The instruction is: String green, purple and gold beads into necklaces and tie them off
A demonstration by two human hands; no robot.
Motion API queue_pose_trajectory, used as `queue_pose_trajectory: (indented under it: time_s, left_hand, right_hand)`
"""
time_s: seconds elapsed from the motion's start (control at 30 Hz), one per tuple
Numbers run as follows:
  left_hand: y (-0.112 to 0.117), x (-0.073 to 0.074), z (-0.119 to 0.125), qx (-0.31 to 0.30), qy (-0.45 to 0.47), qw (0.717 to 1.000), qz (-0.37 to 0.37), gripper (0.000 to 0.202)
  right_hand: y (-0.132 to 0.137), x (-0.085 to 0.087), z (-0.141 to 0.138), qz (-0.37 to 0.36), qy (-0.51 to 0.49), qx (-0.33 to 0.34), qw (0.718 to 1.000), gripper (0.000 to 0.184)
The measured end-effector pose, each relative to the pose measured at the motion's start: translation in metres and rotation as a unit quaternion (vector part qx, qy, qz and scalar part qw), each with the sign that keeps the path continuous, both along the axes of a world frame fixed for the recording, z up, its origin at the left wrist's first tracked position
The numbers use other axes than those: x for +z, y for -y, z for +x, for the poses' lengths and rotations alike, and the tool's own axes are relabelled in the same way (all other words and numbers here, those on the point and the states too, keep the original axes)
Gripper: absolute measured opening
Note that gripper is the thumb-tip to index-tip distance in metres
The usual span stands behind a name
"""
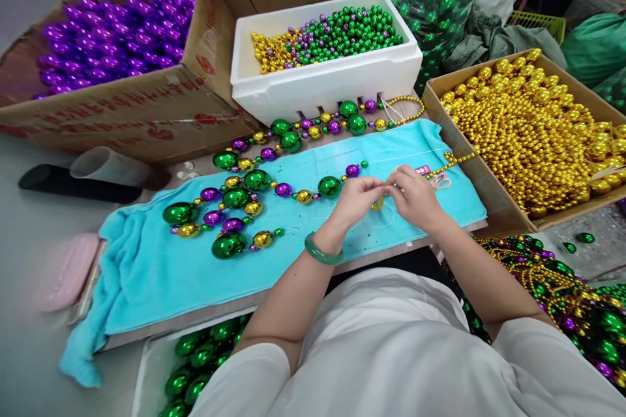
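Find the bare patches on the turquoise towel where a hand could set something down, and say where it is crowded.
The turquoise towel is bare along its near edge, below the bead strand and left of the left hand. A smaller bare strip lies between the strand and the right hand. The upper left is crowded with beads.

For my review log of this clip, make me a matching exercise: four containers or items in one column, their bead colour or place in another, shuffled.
Things:
1. cardboard box at far left
2. white foam box
3. cardboard box at right
4. bangle

Descriptions:
A. gold beads only
B. on the left wrist, green
C. purple beads only
D. gold, purple and green small beads mixed

Pairs: 1-C, 2-D, 3-A, 4-B
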State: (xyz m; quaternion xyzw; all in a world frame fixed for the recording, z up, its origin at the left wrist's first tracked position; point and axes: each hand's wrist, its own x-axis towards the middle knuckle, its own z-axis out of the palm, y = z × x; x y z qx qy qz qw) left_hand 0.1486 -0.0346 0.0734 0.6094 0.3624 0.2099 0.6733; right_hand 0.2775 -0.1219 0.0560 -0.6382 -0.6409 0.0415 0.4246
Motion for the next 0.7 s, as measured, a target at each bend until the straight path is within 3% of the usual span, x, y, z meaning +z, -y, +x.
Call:
queue_pose_trajectory:
  time_s: [0.13,0.37,0.53,0.6,0.67,0.7]
  left_hand:
    - [-0.008,0.001,-0.004,-0.100,-0.027,0.994,-0.025,0.020]
    - [-0.008,-0.006,-0.002,-0.104,0.051,0.992,-0.048,0.020]
    - [-0.003,-0.014,-0.001,-0.091,0.100,0.976,-0.170,0.029]
    - [0.001,-0.018,0.001,-0.046,0.109,0.985,-0.128,0.025]
    - [0.007,-0.021,0.003,0.031,0.095,0.995,0.026,0.018]
    - [0.009,-0.022,0.004,0.069,0.078,0.986,0.132,0.014]
  right_hand:
    - [-0.004,0.001,0.014,-0.036,-0.155,0.043,0.986,0.016]
    - [-0.009,-0.002,0.022,-0.064,-0.340,0.099,0.933,0.018]
    - [-0.008,0.001,0.019,-0.025,-0.327,0.116,0.938,0.016]
    - [-0.008,-0.002,0.011,0.005,-0.307,0.070,0.949,0.014]
    - [-0.009,-0.008,0.000,0.028,-0.321,0.008,0.947,0.013]
    - [-0.010,-0.011,-0.006,0.033,-0.348,-0.018,0.937,0.013]
